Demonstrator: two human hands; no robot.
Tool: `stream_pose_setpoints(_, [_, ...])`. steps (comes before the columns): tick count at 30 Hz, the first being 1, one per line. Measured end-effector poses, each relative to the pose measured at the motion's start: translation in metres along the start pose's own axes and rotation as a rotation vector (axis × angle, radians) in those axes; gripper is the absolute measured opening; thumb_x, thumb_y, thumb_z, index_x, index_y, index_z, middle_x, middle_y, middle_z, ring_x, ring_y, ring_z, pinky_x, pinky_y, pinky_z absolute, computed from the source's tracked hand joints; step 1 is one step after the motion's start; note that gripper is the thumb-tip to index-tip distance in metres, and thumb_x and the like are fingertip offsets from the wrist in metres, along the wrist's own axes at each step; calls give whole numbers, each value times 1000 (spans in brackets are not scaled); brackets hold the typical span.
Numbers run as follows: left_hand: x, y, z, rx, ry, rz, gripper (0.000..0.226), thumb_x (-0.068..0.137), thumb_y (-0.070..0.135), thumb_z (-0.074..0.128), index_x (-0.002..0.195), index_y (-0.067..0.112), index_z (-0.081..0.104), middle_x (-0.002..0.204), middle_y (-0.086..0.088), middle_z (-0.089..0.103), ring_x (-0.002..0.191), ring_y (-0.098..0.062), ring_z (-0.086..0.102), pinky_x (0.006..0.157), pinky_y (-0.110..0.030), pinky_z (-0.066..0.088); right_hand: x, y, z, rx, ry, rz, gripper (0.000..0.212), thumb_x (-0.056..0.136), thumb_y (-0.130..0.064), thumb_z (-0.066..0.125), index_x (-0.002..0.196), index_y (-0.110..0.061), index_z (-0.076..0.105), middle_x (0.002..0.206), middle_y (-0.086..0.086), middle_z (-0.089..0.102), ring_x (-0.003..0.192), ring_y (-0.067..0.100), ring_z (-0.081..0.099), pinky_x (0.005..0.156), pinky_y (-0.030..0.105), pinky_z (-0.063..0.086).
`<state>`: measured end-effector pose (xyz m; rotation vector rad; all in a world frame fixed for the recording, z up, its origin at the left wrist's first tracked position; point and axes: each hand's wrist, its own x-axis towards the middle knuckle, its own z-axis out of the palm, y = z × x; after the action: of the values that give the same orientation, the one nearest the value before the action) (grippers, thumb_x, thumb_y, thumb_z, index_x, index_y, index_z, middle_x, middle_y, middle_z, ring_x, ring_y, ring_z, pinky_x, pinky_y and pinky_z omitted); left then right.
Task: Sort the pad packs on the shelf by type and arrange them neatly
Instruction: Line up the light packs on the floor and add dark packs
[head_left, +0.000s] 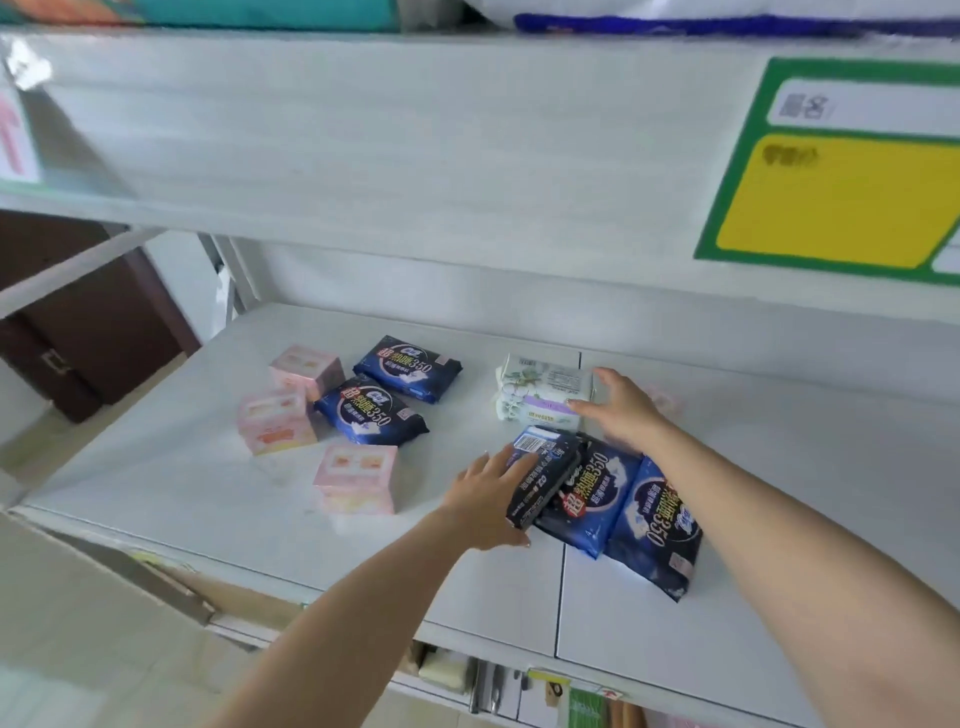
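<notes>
shelf (156, 493) has bare surface at far right and front left; the upper shelf lip hangs low overhead. three navy packs (654, 535) overlap near the front edge. left hand (488, 499) grips the leftmost, tilted navy pack (543, 475), fingers across its barcode face, thumb at its near corner. right hand (623, 410) is flat, fingers straight, touching the right side of the white pack stack (543, 389). two more navy packs (371, 410) and three pink packs (356, 486) lie left, apart.

dark blue pad packs (371, 413): 超熟睡350 | green-yellow sign (841, 197): print unreadable
</notes>
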<state>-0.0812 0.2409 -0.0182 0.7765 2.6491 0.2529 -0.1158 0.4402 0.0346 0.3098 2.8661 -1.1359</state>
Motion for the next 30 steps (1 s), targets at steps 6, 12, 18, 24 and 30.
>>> stream_pose_setpoints(6, [0,-10,14,62,-25,15,100,75,47,71,148,29,6,157,0,12,141,-30,21,111,-47,30,42,10,19,-276,-62,-56,82,75,-36,71,143,-16,29,148,13,31,135,28,31,110,40,29])
stream_pose_setpoints(12, [-8,-16,27,71,105,43,73,89,41,52,148,29,10,156,6,17,139,-24,25,109,-39,34,65,9,27,-551,-148,-86,89,77,-43,67,147,-22,16,154,9,18,141,28,19,111,45,25])
stream_pose_setpoints(18, [7,-3,40,74,167,-91,80,83,58,50,146,25,13,149,1,27,131,-26,33,101,-39,38,71,2,43,-486,-56,-35,87,70,-40,76,137,-8,33,138,12,33,124,28,35,98,38,39])
stream_pose_setpoints(24, [9,-11,30,-86,265,-128,53,84,20,48,135,17,34,134,-4,47,116,-28,50,92,-33,43,67,6,44,-324,122,-104,65,73,-35,74,122,-6,43,122,11,50,113,26,46,87,33,44])
stream_pose_setpoints(30, [-14,-36,6,-344,470,-211,42,87,15,47,128,22,45,117,-3,62,102,-27,58,79,-31,44,43,1,37,77,252,-76,59,68,-32,77,115,-11,48,110,4,58,101,22,56,79,35,53])
